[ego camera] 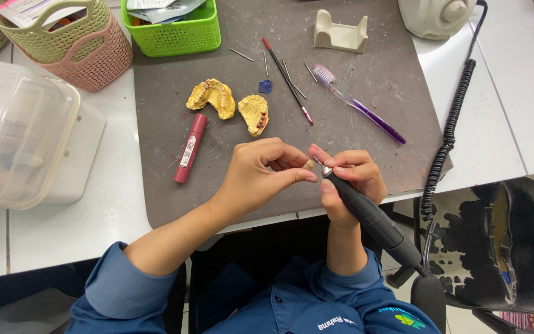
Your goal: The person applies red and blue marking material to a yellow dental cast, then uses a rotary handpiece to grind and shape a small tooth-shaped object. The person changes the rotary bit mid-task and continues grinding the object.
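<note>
Yellow dental casts [227, 102], red tube [190, 148], purple toothbrush [360, 105] lie beyond the hands [307, 173].

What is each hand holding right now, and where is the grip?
The left hand pinches a small tan piece between thumb and fingertips. The right hand grips a dark rotary handpiece near its tip, pen-style.

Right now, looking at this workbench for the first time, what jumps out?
At the near edge of the grey mat, the left hand pinches a small tan tooth-like piece against the tip of a dark rotary handpiece gripped by the right hand. Behind them lie two yellow plaster dental casts, beside a red tube and a purple toothbrush.
</note>
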Motion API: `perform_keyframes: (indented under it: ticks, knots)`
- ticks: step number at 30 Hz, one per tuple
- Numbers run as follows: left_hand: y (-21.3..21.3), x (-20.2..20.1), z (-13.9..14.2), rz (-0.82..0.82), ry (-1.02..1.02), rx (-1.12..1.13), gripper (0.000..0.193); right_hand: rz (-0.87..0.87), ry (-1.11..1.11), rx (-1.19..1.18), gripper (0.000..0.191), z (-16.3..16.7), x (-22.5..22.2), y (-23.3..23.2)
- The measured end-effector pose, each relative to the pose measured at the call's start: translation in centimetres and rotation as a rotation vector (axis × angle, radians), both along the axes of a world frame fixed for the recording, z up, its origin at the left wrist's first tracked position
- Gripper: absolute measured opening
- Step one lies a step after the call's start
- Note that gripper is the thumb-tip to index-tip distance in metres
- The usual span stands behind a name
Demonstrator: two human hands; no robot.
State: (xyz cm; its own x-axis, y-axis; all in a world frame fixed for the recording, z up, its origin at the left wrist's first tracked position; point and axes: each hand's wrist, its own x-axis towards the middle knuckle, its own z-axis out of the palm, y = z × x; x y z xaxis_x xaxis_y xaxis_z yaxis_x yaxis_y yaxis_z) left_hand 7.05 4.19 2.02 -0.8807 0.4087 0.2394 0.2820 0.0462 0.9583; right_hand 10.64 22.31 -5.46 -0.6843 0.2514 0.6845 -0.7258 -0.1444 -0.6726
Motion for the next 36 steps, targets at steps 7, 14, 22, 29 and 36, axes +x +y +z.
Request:
perform_keyframes:
  ticks: [7,14,22,29,36]
  knots:
    - [-0.2,-0.3,-0.1,-0.004,-0.014,0.01,0.017,-0.004,0.011,0.011,0.025,-0.1,0.1,-0.1]
    - [0.1,-0.2,-0.8,-0.047,-0.132,0.123,0.016,-0.031,0.038,0.056,0.024,0.1,0.0,-0.5]
    - [0.3,-0.2,-1.7,-0.083,-0.273,0.204,0.015,-0.039,0.022,0.05,0.025,0.1,0.3,-0.5]
    - [0.4,-0.3,-2.4,-0.117,-0.354,0.276,0.017,-0.038,0.027,0.054,0.024,0.0,0.4,-0.5]
    - [0.5,-0.3,-2.7,-0.124,-0.396,0.285,0.016,-0.055,0.03,0.058,0.024,0.0,0.3,-0.5]
